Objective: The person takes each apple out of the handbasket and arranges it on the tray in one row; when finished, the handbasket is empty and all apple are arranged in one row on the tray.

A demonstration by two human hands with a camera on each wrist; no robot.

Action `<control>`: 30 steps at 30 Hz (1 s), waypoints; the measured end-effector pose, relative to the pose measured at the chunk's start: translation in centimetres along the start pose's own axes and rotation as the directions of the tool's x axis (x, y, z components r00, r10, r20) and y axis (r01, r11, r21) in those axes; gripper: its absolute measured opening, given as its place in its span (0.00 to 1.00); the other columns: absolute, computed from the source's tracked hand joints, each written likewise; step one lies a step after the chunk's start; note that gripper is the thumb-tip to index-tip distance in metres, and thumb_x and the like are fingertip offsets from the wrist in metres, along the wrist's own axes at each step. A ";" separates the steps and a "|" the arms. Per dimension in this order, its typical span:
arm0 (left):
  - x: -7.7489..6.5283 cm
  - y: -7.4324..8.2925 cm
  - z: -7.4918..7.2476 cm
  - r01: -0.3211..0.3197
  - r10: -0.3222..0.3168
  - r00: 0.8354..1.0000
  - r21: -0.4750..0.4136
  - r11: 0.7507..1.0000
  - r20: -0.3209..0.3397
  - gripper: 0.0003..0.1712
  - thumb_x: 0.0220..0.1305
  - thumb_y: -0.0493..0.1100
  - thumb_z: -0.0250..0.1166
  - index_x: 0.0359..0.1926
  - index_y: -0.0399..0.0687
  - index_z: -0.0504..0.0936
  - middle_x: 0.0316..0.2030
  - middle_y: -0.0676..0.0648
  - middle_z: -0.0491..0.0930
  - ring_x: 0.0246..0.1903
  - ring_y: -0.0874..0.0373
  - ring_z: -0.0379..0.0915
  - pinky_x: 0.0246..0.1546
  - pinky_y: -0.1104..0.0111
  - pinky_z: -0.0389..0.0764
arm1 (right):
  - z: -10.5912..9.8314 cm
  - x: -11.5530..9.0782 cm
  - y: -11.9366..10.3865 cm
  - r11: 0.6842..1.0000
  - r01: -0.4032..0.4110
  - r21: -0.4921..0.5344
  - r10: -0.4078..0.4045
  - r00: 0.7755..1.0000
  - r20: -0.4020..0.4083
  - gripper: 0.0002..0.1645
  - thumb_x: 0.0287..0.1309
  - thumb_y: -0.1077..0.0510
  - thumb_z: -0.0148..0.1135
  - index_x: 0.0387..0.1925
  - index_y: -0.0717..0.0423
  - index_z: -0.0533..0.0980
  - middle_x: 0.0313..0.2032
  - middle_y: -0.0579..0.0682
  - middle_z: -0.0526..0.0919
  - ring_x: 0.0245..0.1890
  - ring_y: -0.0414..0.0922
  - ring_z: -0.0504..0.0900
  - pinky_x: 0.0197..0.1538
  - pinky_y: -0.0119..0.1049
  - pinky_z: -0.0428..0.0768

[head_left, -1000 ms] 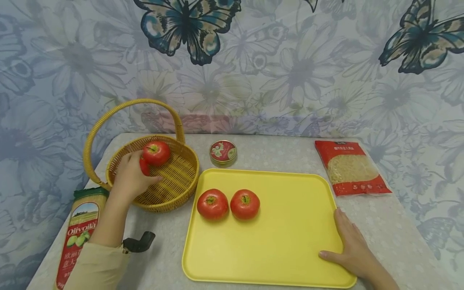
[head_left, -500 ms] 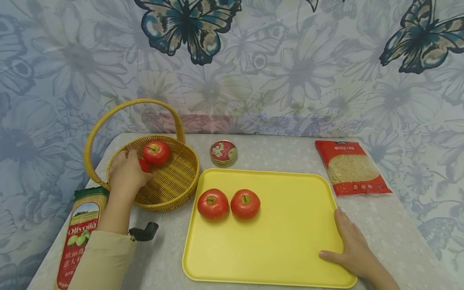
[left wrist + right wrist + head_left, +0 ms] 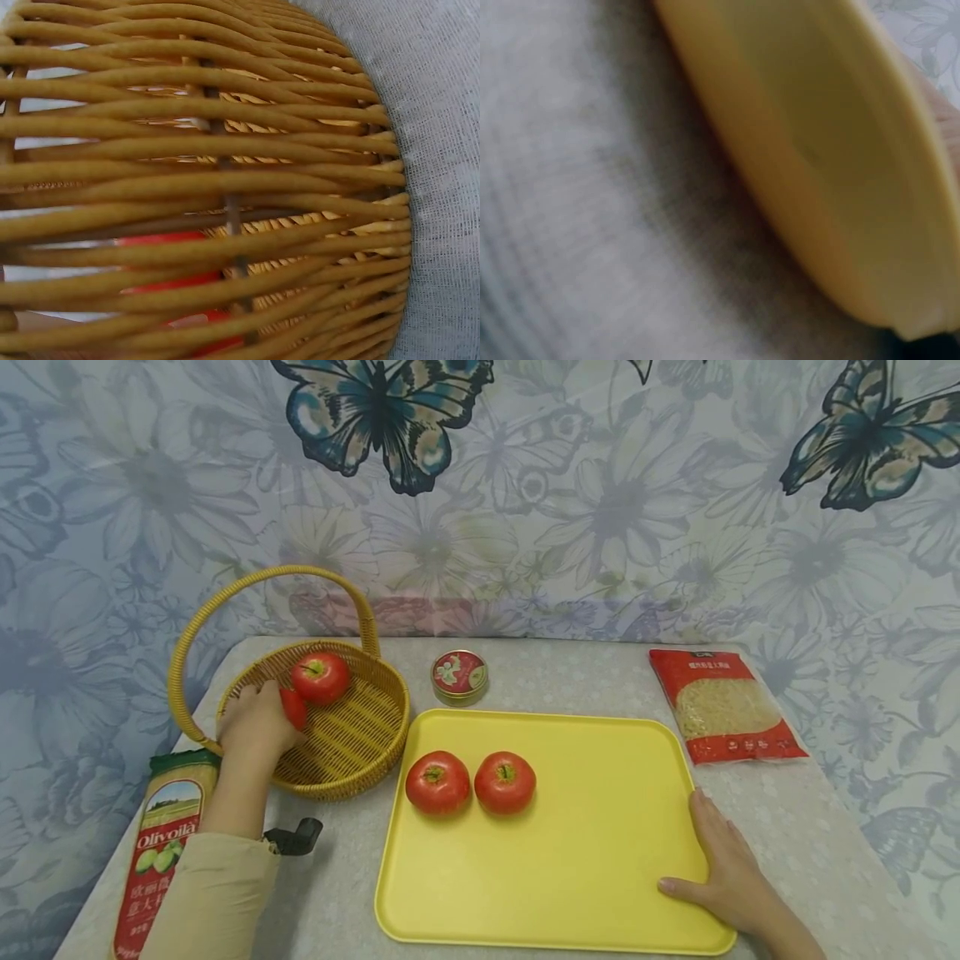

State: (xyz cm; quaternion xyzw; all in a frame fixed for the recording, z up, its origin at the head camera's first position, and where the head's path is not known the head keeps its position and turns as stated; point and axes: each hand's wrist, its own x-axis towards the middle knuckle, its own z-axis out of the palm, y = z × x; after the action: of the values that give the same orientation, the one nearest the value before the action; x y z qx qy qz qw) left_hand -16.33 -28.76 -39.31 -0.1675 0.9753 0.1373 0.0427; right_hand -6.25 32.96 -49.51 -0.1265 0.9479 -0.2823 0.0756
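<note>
My left hand [image 3: 258, 727] reaches into a yellow wicker basket [image 3: 360, 768] and grips a red tomato [image 3: 294, 708] at the left side, with fingers curled over it. The hand covers much of this tomato. Another tomato [image 3: 321, 677] lies right behind it in the basket. In the left wrist view, the basket weave [image 3: 180, 150] fills most of the picture, with red [image 3: 172, 262] showing through the gaps. My right hand [image 3: 727, 872] rests on the right edge of a yellow tray [image 3: 600, 843], thumb over the tray and fingers relaxed along the rim. Two tomatoes [image 3: 438, 783] sit on the tray's left part.
A round red-topped tin [image 3: 459, 677] stands behind the tray. At the back right lies a red pasta bag [image 3: 723, 706]. A long red and green pasta pack [image 3: 165, 852] lies beside the left forearm. The basket's tall handle [image 3: 277, 573] arches over its left side.
My left hand has drawn slightly left and down inside the basket, its thumb moving in and its fingers curling more around the tomato. My right hand stays on the tray edge.
</note>
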 end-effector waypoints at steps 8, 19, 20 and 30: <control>-0.1 0.0 0.0 -0.025 0.025 1.000 -0.017 1.000 -0.003 0.55 0.42 0.48 0.80 0.63 0.22 0.61 0.56 0.19 0.59 0.54 0.19 0.56 0.44 0.32 0.71 | 0.0 0.0 -0.2 1.000 0.015 0.002 -0.015 1.000 -0.016 0.75 0.49 0.36 0.73 0.78 0.56 0.31 0.79 0.62 0.37 0.79 0.57 0.34 0.75 0.35 0.19; -0.4 0.4 -0.1 -0.004 0.010 0.997 -0.088 0.996 0.077 0.58 0.43 0.53 0.81 0.65 0.23 0.62 0.55 0.20 0.57 0.56 0.20 0.51 0.49 0.33 0.68 | 0.1 0.0 -0.2 1.000 0.001 -0.007 -0.001 1.000 -0.009 0.76 0.49 0.35 0.73 0.78 0.55 0.31 0.78 0.63 0.37 0.79 0.59 0.36 0.74 0.35 0.19; -0.4 0.5 -0.1 -0.006 0.014 0.996 -0.095 0.995 0.086 0.58 0.44 0.54 0.81 0.65 0.24 0.62 0.56 0.20 0.57 0.56 0.20 0.50 0.50 0.32 0.68 | 0.1 0.0 -0.2 1.000 -0.002 -0.007 0.002 1.000 -0.007 0.76 0.49 0.35 0.73 0.78 0.55 0.30 0.78 0.63 0.37 0.79 0.60 0.36 0.74 0.35 0.18; -0.9 0.9 0.5 -0.139 0.151 0.985 -0.134 0.981 0.084 0.55 0.47 0.56 0.78 0.66 0.27 0.64 0.58 0.21 0.69 0.57 0.23 0.60 0.59 0.33 0.54 | 0.2 0.0 0.0 1.000 -0.010 0.011 0.010 1.000 -0.002 0.76 0.49 0.36 0.73 0.78 0.54 0.30 0.79 0.62 0.37 0.79 0.61 0.36 0.76 0.46 0.19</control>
State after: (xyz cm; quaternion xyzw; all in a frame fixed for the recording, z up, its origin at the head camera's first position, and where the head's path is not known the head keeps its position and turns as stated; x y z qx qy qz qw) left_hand -15.80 -27.57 -39.44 -0.0916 0.9711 0.2098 0.0674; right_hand -6.21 32.90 -49.65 -0.1207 0.9471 -0.2873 0.0766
